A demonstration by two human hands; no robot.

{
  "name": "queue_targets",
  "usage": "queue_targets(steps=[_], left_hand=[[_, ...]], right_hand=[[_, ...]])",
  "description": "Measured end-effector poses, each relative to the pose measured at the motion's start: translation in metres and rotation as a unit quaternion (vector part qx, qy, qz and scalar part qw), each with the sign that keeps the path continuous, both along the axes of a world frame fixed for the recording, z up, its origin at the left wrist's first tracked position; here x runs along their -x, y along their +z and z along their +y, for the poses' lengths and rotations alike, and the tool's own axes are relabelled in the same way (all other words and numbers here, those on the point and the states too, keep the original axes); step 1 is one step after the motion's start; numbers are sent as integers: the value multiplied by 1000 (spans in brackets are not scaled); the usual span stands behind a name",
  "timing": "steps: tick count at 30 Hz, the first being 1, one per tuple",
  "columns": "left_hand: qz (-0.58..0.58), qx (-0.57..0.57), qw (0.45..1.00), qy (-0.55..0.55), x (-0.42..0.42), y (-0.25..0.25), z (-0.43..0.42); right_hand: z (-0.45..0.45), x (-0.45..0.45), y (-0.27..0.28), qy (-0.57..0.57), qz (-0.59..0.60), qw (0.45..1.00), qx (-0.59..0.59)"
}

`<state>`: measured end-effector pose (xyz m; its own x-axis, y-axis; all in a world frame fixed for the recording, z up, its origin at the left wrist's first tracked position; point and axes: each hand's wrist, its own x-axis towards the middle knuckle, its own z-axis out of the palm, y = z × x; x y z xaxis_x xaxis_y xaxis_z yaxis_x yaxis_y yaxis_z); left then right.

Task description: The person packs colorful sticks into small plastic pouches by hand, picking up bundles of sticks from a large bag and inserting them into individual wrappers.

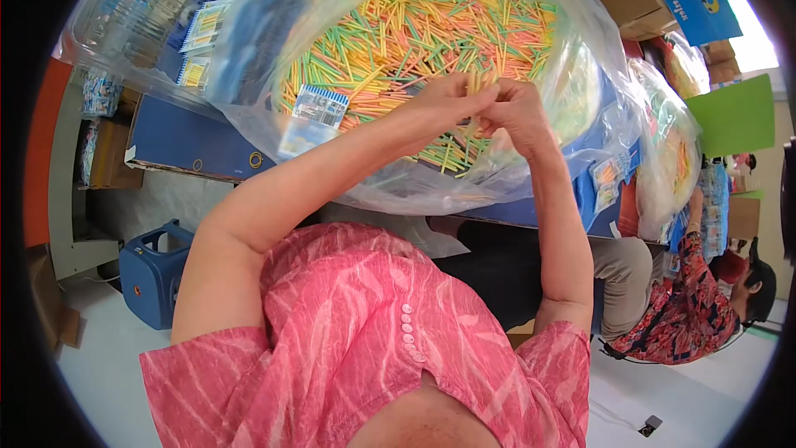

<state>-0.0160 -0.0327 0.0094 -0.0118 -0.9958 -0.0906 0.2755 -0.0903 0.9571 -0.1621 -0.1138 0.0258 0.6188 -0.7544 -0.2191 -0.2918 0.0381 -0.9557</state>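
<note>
A large clear plastic bag (pixel 580 58) lies open before me, with a heap of thin pastel sticks (pixel 414 25) in it, yellow, green, orange and pink. Over the near part of the heap my left hand (pixel 458 101) and my right hand (pixel 520 114) meet, fingertips pinched together. A few thin sticks (pixel 476 83) seem to be between the fingers of both hands, though the fingers partly cover them. Left of my hands, a small clear packet with a blue-and-white printed label (pixel 321 108) rests on the bag's near left side, close to my left forearm.
Clear plastic trays (pixel 124 17) and a row of labelled packets (pixel 203 29) stand at the left. The blue table edge (pixel 178 137) runs in front of me. Another filled bag (pixel 663 133) and a stick packet (pixel 605 178) lie right. A person in a floral top (pixel 684 315) sits there. A blue stool (pixel 153 270) stands left.
</note>
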Motion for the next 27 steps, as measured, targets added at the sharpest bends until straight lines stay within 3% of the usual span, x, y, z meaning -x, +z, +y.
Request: queue_targets(steps=[1,2,3,5,9,14,15,17,22,25,27], left_hand=[[80,-39,993,-71,4,1,-5],[78,-41,994,-70,7,2,-7],[68,-49,995,-49,11,4,-7],[48,-72,996,-10,16,4,-2],[-32,-115,987,-104,-2,3,-8],[-143,-134,979,-64,-29,-5,-4],[-135,-138,980,-42,-34,-7,-2],[-124,-147,981,8,-43,-10,2],[-54,-138,989,15,-37,0,12],[-36,-110,993,21,-39,-1,10],[-34,-98,994,45,-33,-2,7]], right_hand=[[2,-2,-2,5,-13,1000,-2],[2,-3,-2,5,-16,1000,-3],[2,-6,-1,32,9,991,127],[5,-8,0,76,58,923,372],[4,-2,14,143,78,963,214],[13,12,28,78,152,982,75],[14,14,15,121,199,950,208],[17,13,-10,200,274,821,460],[11,7,-20,177,273,862,388],[-2,17,-11,127,198,944,231],[-8,22,-5,84,174,962,191]])
